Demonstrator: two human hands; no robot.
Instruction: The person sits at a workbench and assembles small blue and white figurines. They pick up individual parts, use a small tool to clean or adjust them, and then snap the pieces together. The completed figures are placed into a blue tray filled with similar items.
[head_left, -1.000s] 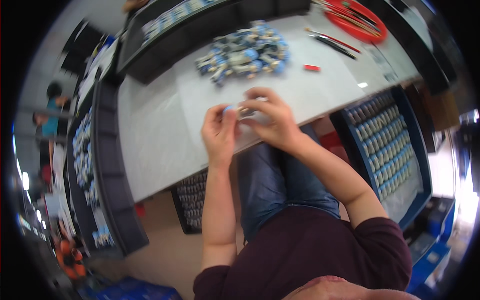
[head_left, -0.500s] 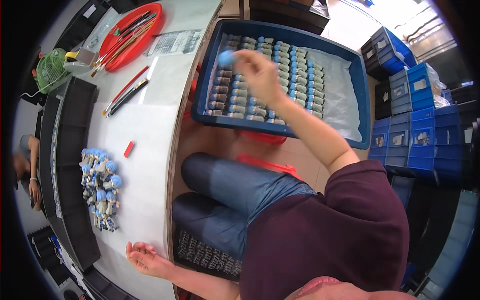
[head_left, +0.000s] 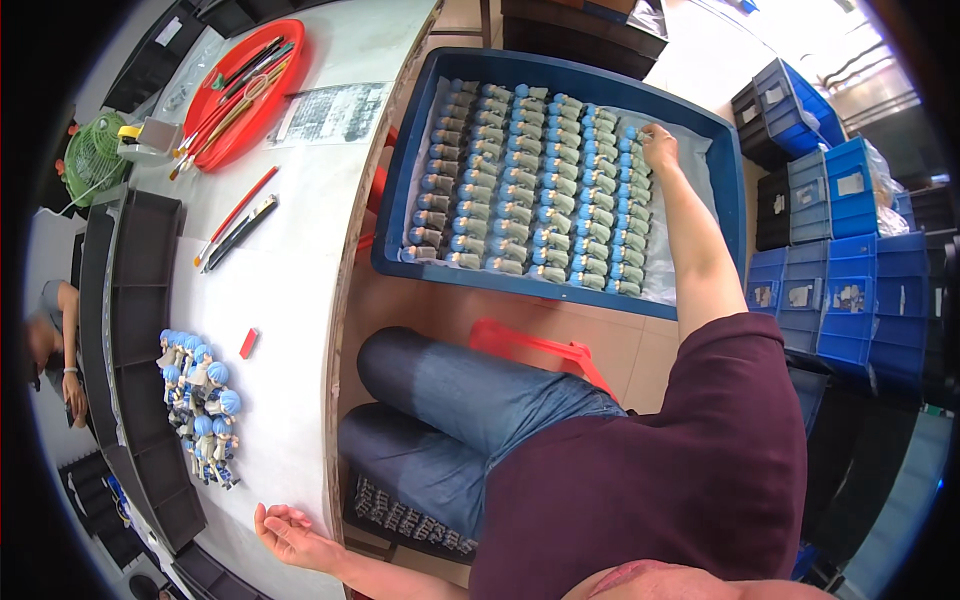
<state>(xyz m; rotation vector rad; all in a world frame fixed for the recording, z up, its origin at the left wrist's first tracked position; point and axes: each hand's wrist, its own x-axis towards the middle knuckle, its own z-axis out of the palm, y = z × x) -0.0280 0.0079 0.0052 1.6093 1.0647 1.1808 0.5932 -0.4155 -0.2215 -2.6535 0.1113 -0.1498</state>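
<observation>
My right hand [head_left: 660, 148] reaches over the blue tray [head_left: 738, 180], its fingers closed around a small blue-haired figurine [head_left: 630, 133] at the far end of the rightmost row. Much of that figurine is covered by my fingers. Rows of similar figurines [head_left: 515, 175] lie on a pale sheet in the tray. On the white table, my left hand [head_left: 288, 535] rests near the edge with loosely curled, parted fingers and nothing in it. Beyond it stands a cluster of blue-haired figurines [head_left: 205, 410], with a small red block [head_left: 249, 344] beside them.
A red dish [head_left: 290, 75] of brushes sits at the table's far end, near loose brushes [head_left: 238, 225] and a green fan [head_left: 95, 160]. A black divided rack [head_left: 150, 330] lines the table. Blue crates [head_left: 840, 290] are stacked at right. Another person's arm [head_left: 70, 350] shows at far left.
My right hand has moved right across the tray, from above its left rows to the far end of the rightmost row. My left hand keeps its pose. The view has shifted slightly.
</observation>
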